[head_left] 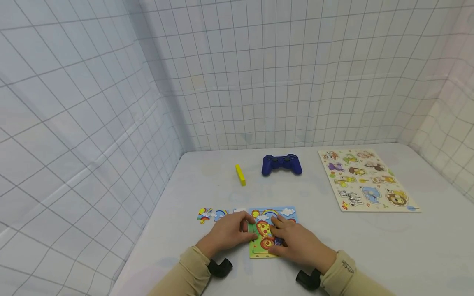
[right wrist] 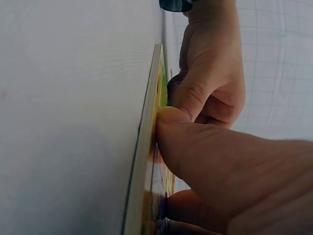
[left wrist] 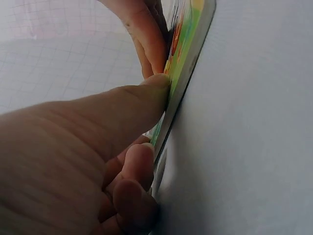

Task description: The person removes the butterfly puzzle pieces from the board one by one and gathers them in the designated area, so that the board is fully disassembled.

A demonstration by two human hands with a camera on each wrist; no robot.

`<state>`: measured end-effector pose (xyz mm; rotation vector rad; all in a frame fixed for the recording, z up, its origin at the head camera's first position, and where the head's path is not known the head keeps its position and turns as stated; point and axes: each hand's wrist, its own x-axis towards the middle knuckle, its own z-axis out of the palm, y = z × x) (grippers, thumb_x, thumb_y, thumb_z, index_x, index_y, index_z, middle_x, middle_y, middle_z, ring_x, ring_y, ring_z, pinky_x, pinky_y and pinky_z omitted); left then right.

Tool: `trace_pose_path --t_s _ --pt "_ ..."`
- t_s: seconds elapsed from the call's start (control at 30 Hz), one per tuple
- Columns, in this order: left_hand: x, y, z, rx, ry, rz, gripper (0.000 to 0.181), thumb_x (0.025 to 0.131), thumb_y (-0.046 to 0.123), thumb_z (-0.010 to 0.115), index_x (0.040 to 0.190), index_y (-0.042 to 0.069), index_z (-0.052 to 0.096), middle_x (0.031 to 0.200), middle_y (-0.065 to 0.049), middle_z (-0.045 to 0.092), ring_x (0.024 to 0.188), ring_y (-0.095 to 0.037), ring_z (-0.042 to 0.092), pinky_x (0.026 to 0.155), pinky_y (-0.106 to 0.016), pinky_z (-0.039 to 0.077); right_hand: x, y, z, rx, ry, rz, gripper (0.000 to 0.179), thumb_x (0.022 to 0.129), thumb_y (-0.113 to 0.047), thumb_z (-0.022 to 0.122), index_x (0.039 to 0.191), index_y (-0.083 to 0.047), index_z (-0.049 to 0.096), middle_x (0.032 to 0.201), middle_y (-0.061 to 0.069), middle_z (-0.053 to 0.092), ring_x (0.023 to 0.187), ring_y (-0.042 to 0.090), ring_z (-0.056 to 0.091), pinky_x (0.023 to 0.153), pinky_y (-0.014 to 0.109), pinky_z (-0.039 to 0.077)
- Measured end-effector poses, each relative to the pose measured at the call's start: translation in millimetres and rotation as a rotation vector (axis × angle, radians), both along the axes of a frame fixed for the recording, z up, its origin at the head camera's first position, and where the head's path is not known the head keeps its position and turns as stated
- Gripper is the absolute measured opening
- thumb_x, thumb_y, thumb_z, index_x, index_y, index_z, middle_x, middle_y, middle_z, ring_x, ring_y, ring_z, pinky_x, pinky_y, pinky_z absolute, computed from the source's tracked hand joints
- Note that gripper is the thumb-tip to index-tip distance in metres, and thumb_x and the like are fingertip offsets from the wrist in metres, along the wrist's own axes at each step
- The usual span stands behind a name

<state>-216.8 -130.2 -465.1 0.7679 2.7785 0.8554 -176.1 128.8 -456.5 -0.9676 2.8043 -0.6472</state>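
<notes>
on the puzzle board (head_left: 260, 256), left hand (head_left: 230, 231) and right hand (head_left: 299, 242)

Sky blue over grass green on the puzzle board (head_left: 255, 249), against a white tabletop (head_left: 207, 176).
Yellow sun (head_left: 255, 213), striped rainbow (head_left: 269, 211) and red-and-yellow pictures (head_left: 264, 229) pattern it; loose pieces (head_left: 221, 214) repeat blue and rainbow. The controller (head_left: 282, 161) is dark blue, the bar (head_left: 240, 175) yellow, the cream board (head_left: 385, 208) printed with multicoloured animals (head_left: 371, 194), the sleeves (head_left: 192, 267) beige, the cloth walls (head_left: 237, 82) white with a grey grid.
</notes>
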Motion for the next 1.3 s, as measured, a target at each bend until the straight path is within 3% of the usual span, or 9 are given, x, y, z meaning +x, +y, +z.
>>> trace_pose_path --t_s 0.27,0.83,1.13,1.3 --pt "1.9 2.9 1.0 -0.005 -0.01 0.049 0.036 0.087 0.046 0.081 0.11 0.025 0.065 0.08 0.015 0.058 0.063 -0.002 0.05 0.06 -0.023 0.04 -0.8 -0.5 -0.8 -0.003 -0.011 0.0 0.067 0.097 -0.051 0.067 0.142 -0.003 0.06 0.158 0.021 0.044 0.15 0.041 0.036 0.114 0.058 0.038" --pt "3.2 3.1 4.2 -0.011 0.02 0.012 0.04 0.086 0.047 0.082 0.114 0.024 0.064 0.088 0.015 0.06 0.068 0.0 0.05 0.064 -0.021 0.042 0.4 -0.9 -0.1 -0.019 -0.02 0.014 0.066 0.098 -0.047 0.067 0.143 0.0 0.058 0.159 0.024 0.041 0.15 0.042 0.034 0.114 0.06 0.037" --pt "2.9 3.0 0.5 0.176 -0.02 -0.022 0.036 0.088 0.03 0.083 0.117 0.017 0.066 0.092 0.011 0.066 0.064 -0.002 0.053 0.058 -0.021 0.045 0.2 -1.3 -0.5 -0.026 -0.025 0.022 0.066 0.099 -0.046 0.066 0.145 0.0 0.056 0.16 0.024 0.039 0.151 0.043 0.032 0.115 0.059 0.036" --pt "3.3 4.6 1.3 0.233 -0.028 -0.027 0.04 0.089 0.027 0.083 0.124 0.015 0.068 0.091 0.012 0.069 0.063 -0.002 0.054 0.057 -0.02 0.045 1.2 -0.7 1.0 -0.026 -0.025 0.017 0.067 0.099 -0.049 0.065 0.144 -0.001 0.056 0.16 0.023 0.04 0.151 0.042 0.032 0.114 0.059 0.037"
